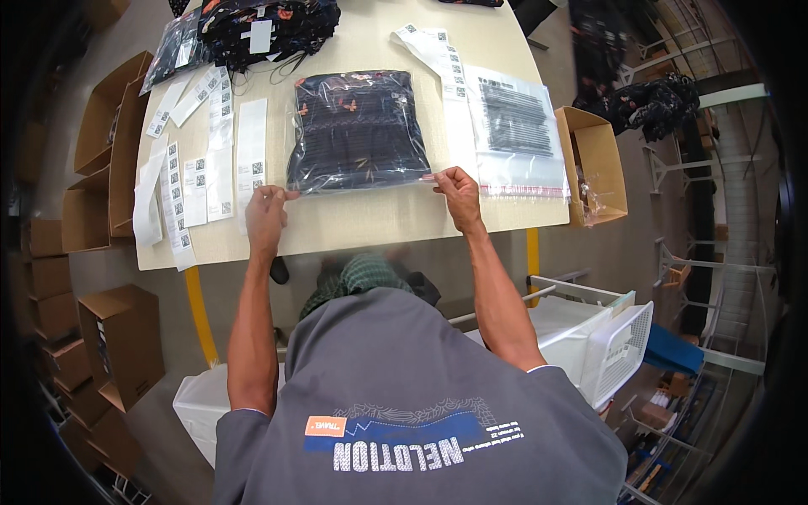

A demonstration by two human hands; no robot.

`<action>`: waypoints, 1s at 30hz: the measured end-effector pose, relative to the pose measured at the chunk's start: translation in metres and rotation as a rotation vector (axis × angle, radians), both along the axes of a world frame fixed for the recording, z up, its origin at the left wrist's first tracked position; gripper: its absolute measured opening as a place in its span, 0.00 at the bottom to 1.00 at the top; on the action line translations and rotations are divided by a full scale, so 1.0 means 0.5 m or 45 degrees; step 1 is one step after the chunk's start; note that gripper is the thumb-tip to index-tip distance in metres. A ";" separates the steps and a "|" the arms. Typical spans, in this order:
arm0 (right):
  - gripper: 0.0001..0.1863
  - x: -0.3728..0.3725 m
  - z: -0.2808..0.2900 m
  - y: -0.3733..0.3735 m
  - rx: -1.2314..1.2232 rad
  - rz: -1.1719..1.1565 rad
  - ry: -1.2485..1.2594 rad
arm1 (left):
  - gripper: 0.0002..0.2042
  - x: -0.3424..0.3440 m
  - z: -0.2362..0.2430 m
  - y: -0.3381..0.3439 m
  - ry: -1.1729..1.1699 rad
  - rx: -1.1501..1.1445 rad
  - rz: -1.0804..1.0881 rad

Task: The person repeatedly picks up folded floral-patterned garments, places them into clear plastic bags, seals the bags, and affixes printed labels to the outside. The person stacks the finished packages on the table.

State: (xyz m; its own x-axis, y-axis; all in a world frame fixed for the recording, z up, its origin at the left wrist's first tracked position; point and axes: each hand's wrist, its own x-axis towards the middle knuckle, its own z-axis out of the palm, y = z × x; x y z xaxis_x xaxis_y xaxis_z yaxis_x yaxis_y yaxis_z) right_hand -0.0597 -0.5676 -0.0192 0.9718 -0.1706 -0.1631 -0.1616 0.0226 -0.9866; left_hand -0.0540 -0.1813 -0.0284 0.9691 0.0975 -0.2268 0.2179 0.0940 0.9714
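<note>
A folded dark garment with small orange flowers (358, 126) lies flat inside a clear plastic bag (345, 187) on the table in front of me. My left hand (268, 220) pinches the bag's near left corner between thumb and fingers. At the near right corner, my right hand (459, 198) is closed on the bag's edge in the same way. The near edge of the plastic stretches fairly straight between the two hands.
Label strips (220, 143) lie left of the bag, and another long strip (454, 101) to its right. Beyond that sits a stack of clear bags (518, 126). Dark floral garments (269, 38) are piled at the far left. Cardboard boxes (593, 160) flank the pale table (370, 227).
</note>
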 end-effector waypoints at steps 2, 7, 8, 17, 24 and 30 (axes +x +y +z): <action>0.07 0.000 -0.004 -0.004 0.002 -0.033 0.004 | 0.06 -0.004 0.001 0.002 0.008 0.033 0.001; 0.07 0.003 0.006 -0.005 -0.003 -0.036 0.020 | 0.05 -0.018 0.000 0.010 0.031 0.085 0.000; 0.07 0.005 0.006 -0.007 -0.012 -0.035 0.021 | 0.05 -0.020 -0.001 0.009 0.030 0.089 0.001; 0.05 -0.002 0.007 -0.011 -0.104 -0.100 0.117 | 0.07 -0.010 -0.011 0.005 -0.041 0.304 0.001; 0.09 0.001 0.002 -0.002 -0.102 -0.122 0.101 | 0.07 -0.001 -0.040 0.004 -0.183 0.416 0.042; 0.09 0.013 -0.016 -0.003 -0.131 -0.132 0.136 | 0.09 0.006 -0.031 -0.005 -0.135 0.557 0.059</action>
